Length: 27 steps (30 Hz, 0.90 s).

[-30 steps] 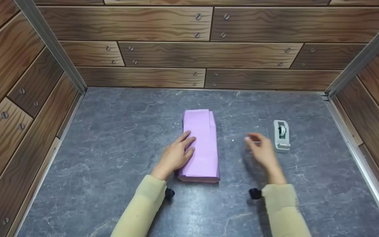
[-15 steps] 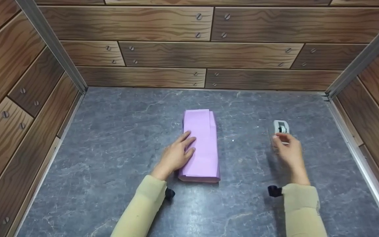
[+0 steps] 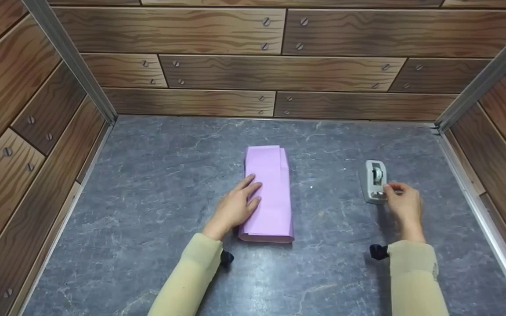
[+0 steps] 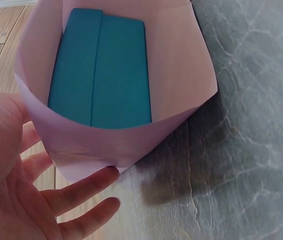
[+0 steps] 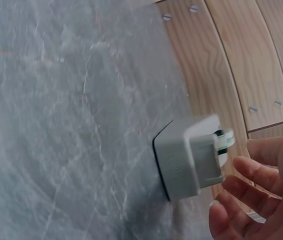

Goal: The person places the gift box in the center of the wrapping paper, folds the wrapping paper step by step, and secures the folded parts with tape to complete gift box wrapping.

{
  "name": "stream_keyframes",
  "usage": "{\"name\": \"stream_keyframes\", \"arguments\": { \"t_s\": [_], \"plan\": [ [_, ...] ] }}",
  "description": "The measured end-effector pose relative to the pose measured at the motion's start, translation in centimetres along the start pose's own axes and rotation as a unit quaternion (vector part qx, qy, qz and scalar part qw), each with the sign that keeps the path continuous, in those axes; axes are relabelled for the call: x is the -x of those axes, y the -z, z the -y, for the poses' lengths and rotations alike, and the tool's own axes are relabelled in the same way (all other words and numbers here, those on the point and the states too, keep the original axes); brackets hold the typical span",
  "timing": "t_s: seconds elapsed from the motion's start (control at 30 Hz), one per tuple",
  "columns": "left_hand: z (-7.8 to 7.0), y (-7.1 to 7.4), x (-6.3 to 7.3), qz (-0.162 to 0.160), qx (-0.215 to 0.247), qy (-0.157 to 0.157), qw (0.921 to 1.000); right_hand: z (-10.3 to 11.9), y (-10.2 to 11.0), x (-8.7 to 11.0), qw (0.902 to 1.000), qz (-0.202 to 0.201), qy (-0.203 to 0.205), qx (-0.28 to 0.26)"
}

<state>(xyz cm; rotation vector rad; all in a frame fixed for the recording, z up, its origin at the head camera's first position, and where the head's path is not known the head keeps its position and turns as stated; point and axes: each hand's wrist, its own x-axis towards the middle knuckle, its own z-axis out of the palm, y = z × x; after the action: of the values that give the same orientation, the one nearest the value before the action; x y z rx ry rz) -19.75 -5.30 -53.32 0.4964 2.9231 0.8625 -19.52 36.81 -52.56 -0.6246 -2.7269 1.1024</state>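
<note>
My left hand (image 3: 235, 205) rests on the left side of a purple paper wrap (image 3: 272, 193), its fingers spread on the top face. In the left wrist view, the near end of the paper wrap (image 4: 124, 142) gapes round a teal box (image 4: 101, 70) lying inside. My right hand (image 3: 404, 205) is at the right side of a grey tape dispenser (image 3: 370, 180), thumb tip right at its edge near the cutter. In the right wrist view, the fingers (image 5: 254, 200) are loosely bent beside the dispenser's front end, and no strip of tape shows between them.
The grey marbled tabletop (image 3: 147, 219) is enclosed by wood-patterned panels (image 3: 235, 72) at the back and both sides. Metal strips (image 3: 490, 219) run along its side edges. The dispenser holds a tape roll (image 3: 377, 174).
My right hand has moved right, from the space between wrap and dispenser, across the dispenser to its right side. The left hand, wrap and dispenser have stayed in place.
</note>
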Motion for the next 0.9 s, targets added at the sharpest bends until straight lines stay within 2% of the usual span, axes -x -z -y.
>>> {"name": "stream_keyframes", "arguments": {
  "t_s": [0.33,0.7,0.9],
  "plan": [
    [0.0,0.0,0.2,-0.002,0.008,0.000,1.0000,-0.3,-0.3,-0.6,0.9979,0.038,-0.037,0.038],
    [0.2,-0.2,0.2,-0.005,0.003,-0.002,1.0000,-0.2,-0.5,-1.0,0.9973,0.055,-0.045,0.016],
    [0.2,-0.2,0.2,-0.006,0.008,0.001,1.0000,-0.1,-0.8,-1.4,0.9955,0.071,-0.057,-0.025]
  ]
}}
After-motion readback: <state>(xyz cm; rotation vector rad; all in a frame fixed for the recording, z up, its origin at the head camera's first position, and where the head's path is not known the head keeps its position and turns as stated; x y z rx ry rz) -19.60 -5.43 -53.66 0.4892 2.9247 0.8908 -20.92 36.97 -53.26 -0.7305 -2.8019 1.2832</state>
